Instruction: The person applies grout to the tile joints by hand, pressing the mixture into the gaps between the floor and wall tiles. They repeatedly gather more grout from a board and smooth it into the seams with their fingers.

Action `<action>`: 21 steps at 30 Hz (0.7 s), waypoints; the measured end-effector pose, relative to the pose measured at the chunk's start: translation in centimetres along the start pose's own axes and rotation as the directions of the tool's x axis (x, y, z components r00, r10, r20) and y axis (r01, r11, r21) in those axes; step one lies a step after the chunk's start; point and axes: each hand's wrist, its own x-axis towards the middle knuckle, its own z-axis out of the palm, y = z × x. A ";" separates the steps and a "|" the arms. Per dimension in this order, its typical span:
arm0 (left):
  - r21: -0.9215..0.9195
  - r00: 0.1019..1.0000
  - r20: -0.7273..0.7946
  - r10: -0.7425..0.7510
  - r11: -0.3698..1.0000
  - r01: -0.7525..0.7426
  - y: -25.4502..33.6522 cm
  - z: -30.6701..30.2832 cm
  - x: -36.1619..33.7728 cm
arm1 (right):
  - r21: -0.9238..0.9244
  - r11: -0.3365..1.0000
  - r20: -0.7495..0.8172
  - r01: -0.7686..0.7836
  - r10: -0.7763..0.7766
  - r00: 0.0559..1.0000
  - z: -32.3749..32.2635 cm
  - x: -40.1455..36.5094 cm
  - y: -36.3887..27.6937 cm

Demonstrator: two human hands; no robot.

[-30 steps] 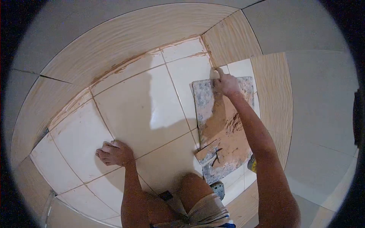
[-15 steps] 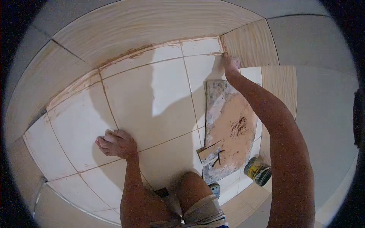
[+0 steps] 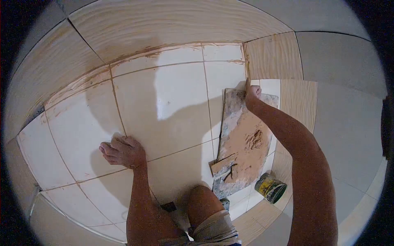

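My left hand [image 3: 124,151] leans on the white floor tiles [image 3: 172,135], its fingers slightly bent and spread, holding nothing that shows. At the right edge of the tiles my right hand [image 3: 254,93] is curled, one finger laid along the joint by the wood-patterned tile border [image 3: 273,55]. Whether anything is inside its curled fingers is hidden. Brownish grout [image 3: 135,55] lines the tile joints and is smeared along the far edge. Just under my right wrist lies a board [image 3: 230,96] spread with a brownish grout mix [image 3: 242,149].
A small spreader [image 3: 222,165] lies on the board's near left part. Beside the board a dirty yellow-and-black tin [image 3: 271,188] lies tipped. My bent knee [image 3: 205,203] is at the bottom. Grey floor tiles [image 3: 344,119] extend on the right.
My right hand has slid along the right-hand joint toward me, down to the board's far end. My left hand stays planted on the tiles. The view has shifted slightly.
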 end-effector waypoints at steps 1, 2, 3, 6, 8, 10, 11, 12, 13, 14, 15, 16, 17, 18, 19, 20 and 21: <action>-0.017 1.000 0.004 0.000 1.000 0.000 0.0 0.0 0.0 | 0.058 0.997 -0.156 -0.057 0.065 0.986 1.3 0.0 0.0; -0.034 1.000 0.008 0.000 0.999 0.000 -0.1 0.0 -0.1 | 0.122 0.987 -0.305 -0.102 0.135 0.943 2.4 0.1 -0.1; -0.033 1.000 0.012 -0.003 0.999 0.003 -0.1 -0.1 -0.1 | 0.154 0.981 -0.375 -0.120 0.171 0.911 2.1 -1.2 0.0; -0.017 1.000 0.029 0.009 1.000 -0.009 -0.1 -0.3 0.0 | 0.355 0.934 -0.460 -0.030 0.203 0.864 -2.5 -8.8 2.4; -0.036 0.999 0.028 0.029 0.999 -0.028 0.0 -0.5 0.2 | 0.446 0.895 -0.454 -0.007 0.233 0.860 -4.6 -10.5 4.0; -0.026 0.999 0.021 0.032 0.999 -0.032 0.1 -0.5 0.1 | 0.483 0.875 -0.446 -0.014 0.259 0.857 -5.9 -8.6 5.1; -0.018 0.999 0.017 0.037 0.999 -0.037 0.1 -0.5 0.1 | 0.532 0.847 -0.406 -0.018 0.273 0.872 -6.5 -7.3 6.0; -0.013 0.999 0.014 0.037 0.999 -0.037 0.0 -0.3 0.1 | 0.555 0.832 -0.386 -0.016 0.275 0.881 -7.2 -6.7 6.4; -0.009 0.999 0.020 0.032 0.999 -0.032 -0.1 -0.2 0.0 | 0.578 0.816 -0.366 -0.016 0.277 0.889 -7.9 -6.5 6.9; -0.009 0.999 0.027 0.028 1.000 -0.028 -0.1 -0.1 0.0 | 0.719 0.694 -0.343 -0.016 0.374 0.862 -8.3 -6.5 7.6; -0.008 0.999 0.029 0.032 0.999 -0.032 -0.1 -0.2 -0.1 | 0.836 0.549 -0.299 -0.007 0.466 0.833 -8.4 -6.1 8.0; -0.018 0.999 0.017 0.027 0.999 -0.027 0.0 -0.2 0.0 | 0.837 0.547 -0.299 -0.006 0.467 0.833 -8.5 -5.9 8.1; -0.029 1.000 0.006 0.021 0.999 -0.020 0.1 -0.2 0.1 | 0.829 0.558 -0.264 -0.031 0.441 0.858 -8.5 -5.7 8.2; -0.028 1.000 0.005 0.022 0.999 -0.022 0.1 -0.1 0.1 | 0.826 0.563 -0.246 -0.043 0.428 0.870 -8.2 -4.9 7.9; -0.019 0.999 -0.013 0.029 0.999 -0.029 0.1 0.1 0.0 | 0.821 0.568 -0.227 -0.055 0.415 0.881 -7.9 -4.1 7.7; -0.009 0.999 -0.024 0.038 0.999 -0.038 0.0 0.1 -0.1 | 0.807 0.588 -0.207 -0.065 0.384 0.900 -7.3 -3.3 7.6; -0.011 0.999 -0.019 0.040 0.999 -0.040 0.0 0.0 -0.2 | 0.782 0.619 -0.203 -0.066 0.354 0.913 -6.4 -2.5 7.1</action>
